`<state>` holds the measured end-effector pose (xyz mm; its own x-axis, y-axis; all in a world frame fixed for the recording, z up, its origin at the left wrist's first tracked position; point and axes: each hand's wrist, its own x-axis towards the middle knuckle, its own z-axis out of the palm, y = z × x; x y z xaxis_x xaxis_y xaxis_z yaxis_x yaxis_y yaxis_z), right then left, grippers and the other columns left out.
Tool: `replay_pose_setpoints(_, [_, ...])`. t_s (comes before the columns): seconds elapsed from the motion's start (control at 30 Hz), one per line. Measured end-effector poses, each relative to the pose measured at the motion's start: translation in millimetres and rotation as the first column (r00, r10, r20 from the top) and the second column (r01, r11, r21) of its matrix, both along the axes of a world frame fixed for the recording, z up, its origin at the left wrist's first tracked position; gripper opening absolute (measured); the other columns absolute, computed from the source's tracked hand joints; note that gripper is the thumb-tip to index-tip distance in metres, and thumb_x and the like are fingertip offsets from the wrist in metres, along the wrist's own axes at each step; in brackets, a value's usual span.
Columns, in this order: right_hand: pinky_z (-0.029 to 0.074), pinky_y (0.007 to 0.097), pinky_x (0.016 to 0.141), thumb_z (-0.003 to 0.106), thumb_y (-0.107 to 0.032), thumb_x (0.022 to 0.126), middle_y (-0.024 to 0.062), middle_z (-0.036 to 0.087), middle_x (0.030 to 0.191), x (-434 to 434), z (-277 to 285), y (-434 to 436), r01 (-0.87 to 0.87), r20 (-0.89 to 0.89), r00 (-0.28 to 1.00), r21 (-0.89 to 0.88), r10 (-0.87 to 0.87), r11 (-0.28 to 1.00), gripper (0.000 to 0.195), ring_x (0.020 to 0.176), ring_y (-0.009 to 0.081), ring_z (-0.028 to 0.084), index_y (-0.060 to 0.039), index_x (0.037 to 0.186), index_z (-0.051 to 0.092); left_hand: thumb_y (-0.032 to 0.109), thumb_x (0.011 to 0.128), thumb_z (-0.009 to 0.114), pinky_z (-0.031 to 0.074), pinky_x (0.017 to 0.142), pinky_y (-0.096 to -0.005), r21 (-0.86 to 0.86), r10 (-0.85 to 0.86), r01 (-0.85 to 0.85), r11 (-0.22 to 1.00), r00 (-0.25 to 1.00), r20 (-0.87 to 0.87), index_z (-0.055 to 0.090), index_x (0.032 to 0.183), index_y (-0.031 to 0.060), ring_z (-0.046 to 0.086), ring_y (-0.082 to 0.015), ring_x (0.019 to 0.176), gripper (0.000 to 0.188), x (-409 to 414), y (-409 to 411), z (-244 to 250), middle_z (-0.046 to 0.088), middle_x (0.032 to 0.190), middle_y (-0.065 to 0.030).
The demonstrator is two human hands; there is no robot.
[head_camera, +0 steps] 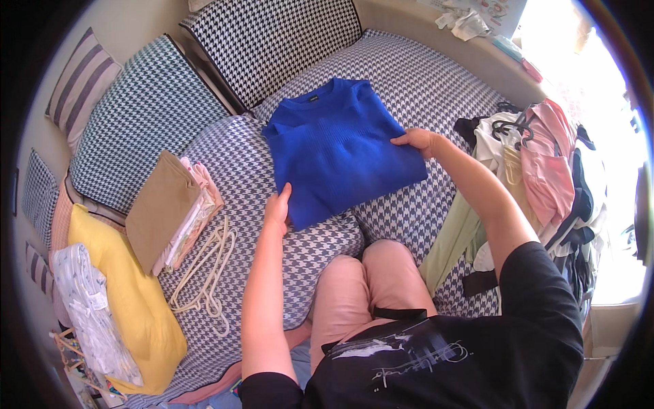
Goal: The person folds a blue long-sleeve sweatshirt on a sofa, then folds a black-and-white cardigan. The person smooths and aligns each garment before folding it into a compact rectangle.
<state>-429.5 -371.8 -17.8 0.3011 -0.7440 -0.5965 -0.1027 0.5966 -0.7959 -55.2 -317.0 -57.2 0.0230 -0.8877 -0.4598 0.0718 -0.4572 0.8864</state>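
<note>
A blue knit sweater [337,148] lies partly folded on the houndstooth sofa cover [419,66], its round collar and small neck label on the far side. My left hand [277,208] grips its near left corner, thumb on top and fingers underneath. On the right edge, my right hand [416,141] pinches the fabric, thumb uppermost. The sleeves look tucked inward, though much of them is hidden beneath or within the folds.
To the left are a stack of folded clothes topped by a brown garment [166,209], cream hangers [207,276], a yellow cushion [138,312] and a folded patterned white cloth [94,312]. A clothes heap with a pink garment [549,179] and dark hangers lies right. Houndstooth backrests [148,122] stand behind.
</note>
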Motion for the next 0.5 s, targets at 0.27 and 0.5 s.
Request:
replay_pose_setpoints(0.27, [0.046,0.0439,0.087,0.058,-0.022,0.084,0.0187,0.056,0.110,-5,-27,2,0.259,0.120,0.957,0.056,-0.264,0.964,0.042,0.097,0.0288,0.058,0.0054,0.114,0.049,0.015,0.069,0.073,0.042,0.089,-0.0366,-0.265,-0.225,0.228,0.937,0.973,0.044,0.006,0.138,0.0073,0.053,-0.0262,0.104,0.097,9,33,-7,0.051,0.117,-0.0175])
replay_pose_setpoints(0.5, [0.026,0.0319,0.103,0.080,-0.019,0.058,0.0146,0.029,0.136,-2,-21,59,0.048,0.048,0.998,-0.521,-0.026,0.852,0.104,0.122,0.0226,0.035,-0.0011,0.137,0.016,0.010,0.063,0.075,0.043,0.089,-0.0373,-0.534,-0.027,0.511,0.674,0.738,0.674,0.011,0.139,0.0159,0.051,-0.0362,0.107,0.100,-7,56,0,0.047,0.121,-0.0239])
